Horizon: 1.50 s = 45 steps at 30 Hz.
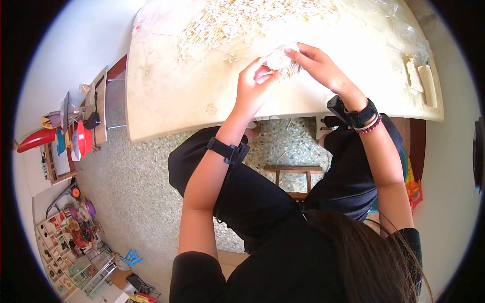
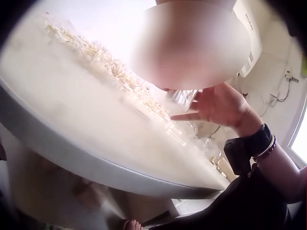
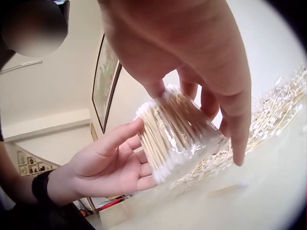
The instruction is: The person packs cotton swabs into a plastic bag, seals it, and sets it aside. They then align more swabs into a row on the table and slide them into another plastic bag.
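Observation:
Both hands hold a bundle of cotton swabs [image 3: 175,132] in clear plastic over the near part of the pale table [image 1: 172,101]. On one side the left hand [image 3: 112,160] grips it, thumb along the sticks and fingers behind. From above, the right hand [image 3: 192,52] pinches the wrapped bundle between thumb and fingers, as the right wrist view shows. In the head view the left hand [image 1: 252,83] and right hand [image 1: 318,65] meet around the bundle, which glare partly washes out. A blurred oval covers part of the left wrist view.
A wide heap of loose cotton swabs [image 1: 237,28] spreads along the table's far side. Crumpled clear plastic [image 1: 399,25] lies at the far right, with two pale long pieces [image 1: 428,86] by the right edge. A wooden stool [image 1: 293,169] stands below, between the person's legs.

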Each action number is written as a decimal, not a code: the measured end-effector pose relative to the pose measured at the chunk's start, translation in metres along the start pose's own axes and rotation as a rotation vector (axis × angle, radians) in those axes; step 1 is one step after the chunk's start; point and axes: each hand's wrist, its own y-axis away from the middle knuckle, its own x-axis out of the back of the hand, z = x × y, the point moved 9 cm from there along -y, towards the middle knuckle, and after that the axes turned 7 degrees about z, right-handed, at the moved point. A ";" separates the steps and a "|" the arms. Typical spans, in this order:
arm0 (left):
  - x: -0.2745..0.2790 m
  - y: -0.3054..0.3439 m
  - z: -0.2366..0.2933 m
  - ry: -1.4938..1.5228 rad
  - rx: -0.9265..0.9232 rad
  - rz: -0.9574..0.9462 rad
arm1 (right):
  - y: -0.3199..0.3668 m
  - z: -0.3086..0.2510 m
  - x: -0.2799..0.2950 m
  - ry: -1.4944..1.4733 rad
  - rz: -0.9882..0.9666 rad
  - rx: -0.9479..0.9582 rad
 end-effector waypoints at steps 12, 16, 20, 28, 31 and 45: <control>0.027 -0.011 -0.017 -0.182 -0.006 0.041 | -0.005 0.011 -0.006 0.095 -0.058 0.096; 0.036 -0.014 -0.014 -0.171 -0.026 0.107 | -0.004 0.012 -0.003 0.151 -0.013 0.058; 0.046 -0.015 -0.007 -0.257 -0.058 0.188 | -0.006 0.012 0.005 0.197 0.053 0.075; 0.051 -0.016 -0.003 -0.203 -0.104 0.232 | -0.010 0.019 0.019 0.255 0.127 0.047; 0.052 -0.016 -0.003 -0.229 -0.098 0.226 | -0.011 0.025 0.017 0.181 0.107 0.013; 0.041 -0.016 -0.008 -0.166 -0.052 0.157 | -0.005 0.027 0.007 0.121 0.016 -0.125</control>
